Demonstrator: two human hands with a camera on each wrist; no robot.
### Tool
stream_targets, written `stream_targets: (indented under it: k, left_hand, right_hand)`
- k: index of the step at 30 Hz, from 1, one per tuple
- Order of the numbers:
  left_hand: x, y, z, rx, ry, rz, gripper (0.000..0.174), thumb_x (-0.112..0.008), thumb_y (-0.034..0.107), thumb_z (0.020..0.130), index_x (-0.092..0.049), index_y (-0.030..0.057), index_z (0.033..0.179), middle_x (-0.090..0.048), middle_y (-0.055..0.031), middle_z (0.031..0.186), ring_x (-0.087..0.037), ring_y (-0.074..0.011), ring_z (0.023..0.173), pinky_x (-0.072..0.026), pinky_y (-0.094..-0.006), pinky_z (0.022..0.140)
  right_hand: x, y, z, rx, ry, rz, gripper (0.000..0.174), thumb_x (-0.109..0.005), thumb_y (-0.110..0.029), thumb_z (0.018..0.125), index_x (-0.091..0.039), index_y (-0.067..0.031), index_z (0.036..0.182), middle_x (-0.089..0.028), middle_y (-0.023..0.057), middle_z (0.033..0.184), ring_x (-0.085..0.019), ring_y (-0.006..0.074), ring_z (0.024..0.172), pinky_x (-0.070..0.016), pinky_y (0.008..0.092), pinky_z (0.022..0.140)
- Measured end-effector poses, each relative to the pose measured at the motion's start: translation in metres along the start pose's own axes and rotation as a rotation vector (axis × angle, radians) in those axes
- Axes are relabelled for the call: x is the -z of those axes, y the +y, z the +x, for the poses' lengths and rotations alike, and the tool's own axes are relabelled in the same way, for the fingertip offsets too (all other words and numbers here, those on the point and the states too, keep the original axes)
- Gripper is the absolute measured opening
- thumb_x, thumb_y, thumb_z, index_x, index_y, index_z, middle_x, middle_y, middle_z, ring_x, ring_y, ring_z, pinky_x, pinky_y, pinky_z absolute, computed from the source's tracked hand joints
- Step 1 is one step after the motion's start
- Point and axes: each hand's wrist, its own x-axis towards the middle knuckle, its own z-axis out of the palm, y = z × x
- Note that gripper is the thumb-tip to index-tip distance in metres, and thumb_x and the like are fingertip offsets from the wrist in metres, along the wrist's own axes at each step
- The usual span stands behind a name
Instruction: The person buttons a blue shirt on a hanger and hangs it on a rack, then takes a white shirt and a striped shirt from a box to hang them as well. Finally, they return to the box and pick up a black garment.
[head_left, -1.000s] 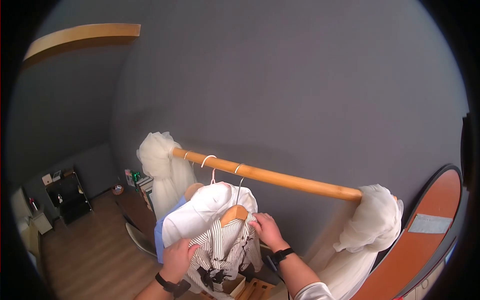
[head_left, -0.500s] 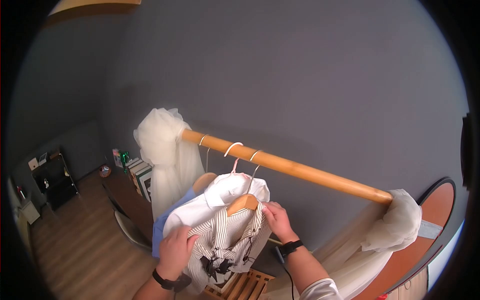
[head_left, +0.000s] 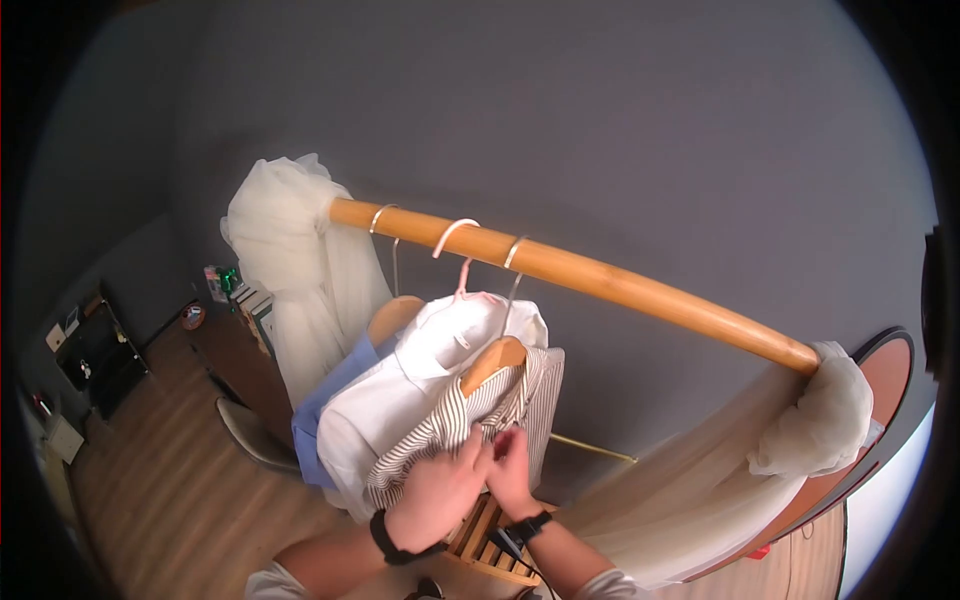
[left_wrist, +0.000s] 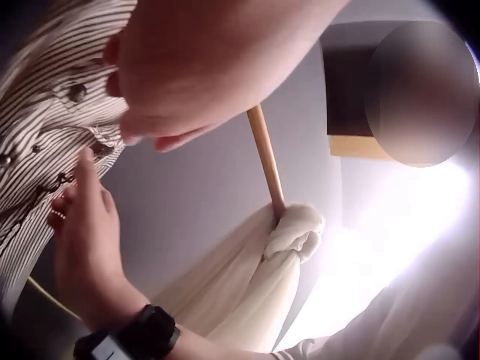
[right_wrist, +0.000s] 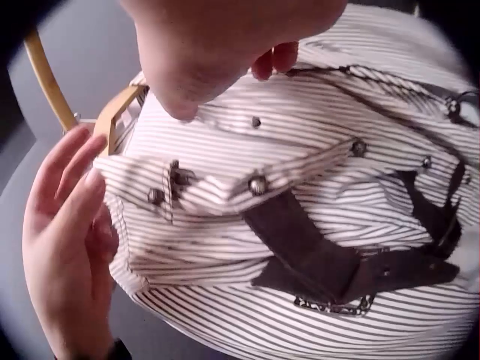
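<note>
A brown-and-white striped shirt (head_left: 545,400) with dark straps (right_wrist: 300,240) and round metal snaps hangs on a wooden hanger (head_left: 495,362). Both hands are close together before its front, below the collar. My left hand (head_left: 440,495) reaches across, fingers extended toward the opening; in the right wrist view its thumb and fingers lie loosely at the shirt's edge. My right hand (head_left: 512,475) is beside it, fingers loosely bent, and in the left wrist view its index finger points up near the cloth. No cloth shows gripped in either hand. In the head view the hands cover the lower front.
A wooden rail (head_left: 620,288) carries the hangers, with sheer white cloth (head_left: 280,220) knotted at both ends. Beside the striped shirt hang a white shirt (head_left: 360,430) and a blue garment (head_left: 310,440). Below is a slatted wooden rack (head_left: 480,545); an oval mirror (head_left: 893,365) stands at right.
The hands were apart, one at each side of the striped shirt at its shoulders. They have come together in front of it, the left moving right and the right moving down.
</note>
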Motion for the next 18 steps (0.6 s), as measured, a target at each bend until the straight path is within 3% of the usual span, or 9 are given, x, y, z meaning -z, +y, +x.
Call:
stream_targets:
  k: [2,4,7,9,11,14,15,16,18]
  left_hand:
    - [-0.013,-0.001,0.013,0.011,-0.082,0.147,0.023,-0.066,0.013,0.081,-0.064,0.0050,0.102,-0.060,-0.0076,0.094,-0.066,-0.0180,0.062,-0.0537,-0.0328,0.052]
    - [-0.017,0.001,0.016,0.089,-0.058,0.208,0.018,-0.067,0.012,0.079,-0.067,0.0045,0.095,-0.060,-0.0087,0.090,-0.066,-0.0192,0.062,-0.0543,-0.0343,0.052]
    - [-0.025,-0.001,0.019,0.119,-0.175,0.220,0.014,-0.067,0.010,0.078,-0.067,0.0042,0.090,-0.059,-0.0095,0.091,-0.067,-0.0202,0.063,-0.0551,-0.0348,0.052]
    - [-0.022,0.008,0.022,0.068,-0.149,0.214,0.014,-0.067,0.011,0.078,-0.067,0.0038,0.091,-0.060,-0.0101,0.094,-0.067,-0.0204,0.063,-0.0552,-0.0347,0.052]
    - [-0.025,0.024,0.023,0.003,-0.149,0.235,0.019,-0.067,0.012,0.079,-0.069,0.0020,0.095,-0.062,-0.0112,0.104,-0.066,-0.0200,0.064,-0.0552,-0.0345,0.052]
    - [-0.053,0.045,0.014,-0.103,-0.099,0.321,0.024,-0.067,0.012,0.080,-0.071,-0.0001,0.101,-0.064,-0.0102,0.104,-0.064,-0.0186,0.062,-0.0523,-0.0338,0.047]
    - [-0.063,0.055,0.015,0.035,-0.240,0.300,0.026,-0.064,0.013,0.083,-0.073,-0.0013,0.103,-0.067,-0.0111,0.105,-0.067,-0.0217,0.080,-0.0571,-0.0351,0.068]
    - [-0.067,0.057,0.015,-0.063,-0.302,0.361,0.027,-0.063,0.014,0.084,-0.075,0.0001,0.104,-0.068,-0.0104,0.103,-0.066,-0.0224,0.088,-0.0535,-0.0357,0.078]
    - [-0.054,0.061,0.027,-0.251,-0.420,0.476,0.029,-0.061,0.016,0.087,-0.078,0.0030,0.106,-0.069,-0.0090,0.099,-0.063,-0.0239,0.103,-0.0464,-0.0368,0.097]
  right_hand:
    - [-0.007,-0.012,0.016,-0.150,-0.024,-0.278,0.059,-0.086,-0.027,0.082,-0.049,0.0041,0.117,-0.062,0.0221,0.103,-0.064,0.0372,0.090,-0.0533,0.0438,0.079]
    - [-0.009,-0.007,0.028,0.004,-0.001,-0.404,0.061,-0.086,-0.033,0.082,-0.050,0.0063,0.113,-0.061,0.0317,0.109,-0.062,0.0488,0.096,-0.0532,0.0510,0.081]
    - [0.000,0.007,0.038,0.093,0.028,-0.407,0.041,-0.077,-0.021,0.087,-0.054,0.0056,0.107,-0.060,0.0288,0.104,-0.062,0.0493,0.093,-0.0531,0.0528,0.080]
    - [0.011,0.014,0.040,0.174,0.022,-0.335,0.024,-0.068,-0.011,0.089,-0.056,0.0025,0.105,-0.060,0.0242,0.100,-0.062,0.0460,0.090,-0.0527,0.0519,0.079]
    - [0.023,0.014,0.036,0.179,-0.011,-0.298,0.019,-0.067,-0.010,0.089,-0.058,0.0010,0.102,-0.061,0.0223,0.098,-0.063,0.0436,0.089,-0.0526,0.0508,0.078]
    - [0.031,0.011,0.030,0.159,-0.038,-0.227,0.013,-0.067,-0.009,0.089,-0.060,0.0004,0.095,-0.063,0.0200,0.092,-0.064,0.0416,0.085,-0.0525,0.0484,0.074]
    - [0.031,0.012,0.028,0.166,-0.038,-0.210,0.014,-0.067,-0.009,0.089,-0.060,0.0008,0.095,-0.063,0.0201,0.091,-0.064,0.0414,0.083,-0.0526,0.0476,0.074]
    - [0.031,0.014,0.027,0.173,-0.035,-0.192,0.014,-0.068,-0.009,0.089,-0.060,0.0011,0.095,-0.064,0.0202,0.091,-0.064,0.0412,0.082,-0.0528,0.0467,0.073]
    - [0.033,0.016,0.024,0.199,-0.016,-0.073,0.013,-0.069,-0.006,0.090,-0.059,0.0002,0.095,-0.065,0.0139,0.084,-0.063,0.0293,0.072,-0.0514,0.0391,0.066]
